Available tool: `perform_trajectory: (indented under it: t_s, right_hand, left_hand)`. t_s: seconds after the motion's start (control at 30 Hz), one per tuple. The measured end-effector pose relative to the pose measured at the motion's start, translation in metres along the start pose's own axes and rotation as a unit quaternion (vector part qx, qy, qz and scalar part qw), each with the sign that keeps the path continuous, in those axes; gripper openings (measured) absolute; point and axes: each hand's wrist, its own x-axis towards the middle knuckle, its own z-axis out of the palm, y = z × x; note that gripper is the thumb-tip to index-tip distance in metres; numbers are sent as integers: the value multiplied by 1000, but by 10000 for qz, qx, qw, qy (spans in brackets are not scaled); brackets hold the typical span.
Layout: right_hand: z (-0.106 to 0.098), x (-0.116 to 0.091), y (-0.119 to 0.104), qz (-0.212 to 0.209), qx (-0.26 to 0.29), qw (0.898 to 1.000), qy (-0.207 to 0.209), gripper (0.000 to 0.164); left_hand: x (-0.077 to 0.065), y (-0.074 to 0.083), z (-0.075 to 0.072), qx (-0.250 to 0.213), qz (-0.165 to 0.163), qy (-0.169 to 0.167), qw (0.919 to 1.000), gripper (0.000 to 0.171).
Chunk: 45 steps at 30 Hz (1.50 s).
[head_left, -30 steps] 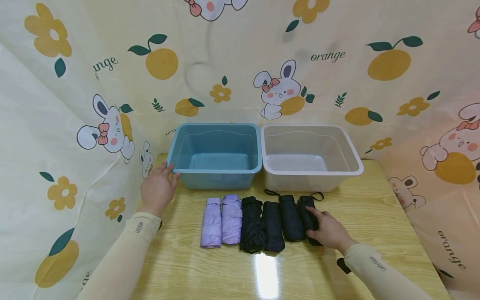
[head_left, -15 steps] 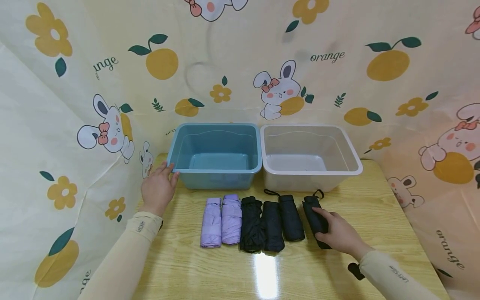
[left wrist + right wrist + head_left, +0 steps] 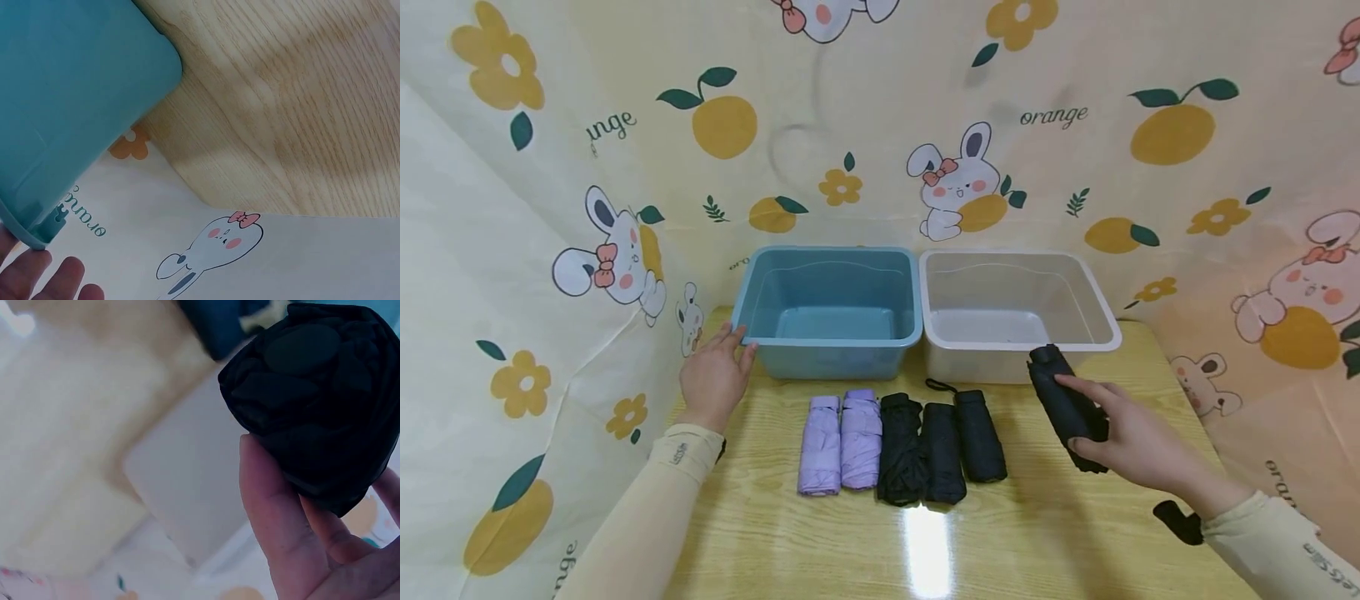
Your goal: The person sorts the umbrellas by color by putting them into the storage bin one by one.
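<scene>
My right hand [image 3: 1138,437] grips a folded black umbrella [image 3: 1066,404], held up off the table before the white bin [image 3: 1022,362]. The right wrist view shows the bunched end of this black umbrella [image 3: 306,412] between thumb and fingers. My left hand [image 3: 715,375] touches the front left corner of the blue bin [image 3: 831,360]; in the left wrist view its fingertips [image 3: 34,262] lie at the rim. Between my hands, side by side on the table, lie two purple umbrellas [image 3: 820,450] and three black umbrellas [image 3: 942,454], all folded.
Both bins stand side by side at the back of the wooden table [image 3: 775,550], nothing visible inside them. Behind and beside them hangs a patterned cloth [image 3: 850,108]. A dark strap [image 3: 1177,522] dangles from my right wrist.
My right hand has drawn the rightmost black umbrella away from the row, then lifted it up and to the right. The left hand stays at the blue bin's corner.
</scene>
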Motion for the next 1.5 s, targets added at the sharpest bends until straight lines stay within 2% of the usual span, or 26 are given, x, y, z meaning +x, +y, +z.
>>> perform_trajectory:
  t_s: [0.13, 0.3, 0.6, 0.93, 1.23, 1.5]
  right_hand:
    - [-20, 12, -10, -213, 178, 9996, 110, 81]
    - [-40, 37, -21, -217, 298, 9993, -71, 82]
    - [-59, 89, -36, -117, 46, 9993, -345, 82]
    - [-54, 149, -41, 63, 137, 9974, -703, 79]
    - [-41, 189, -45, 424, -58, 9953, -863, 79]
    - [-27, 222, -42, 776, 351, 9874, -1333, 77]
  left_hand:
    - [2, -3, 3, -6, -95, -95, 9999, 46]
    - [3, -7, 3, 42, -196, -146, 9997, 47]
    - [2, -11, 1, 81, -251, -233, 9994, 49]
    - [2, -11, 5, 39, -286, -259, 9992, 49]
    - [3, -7, 4, 17, -217, -212, 9995, 50]
    - [3, -10, 7, 28, -151, -71, 9999, 50]
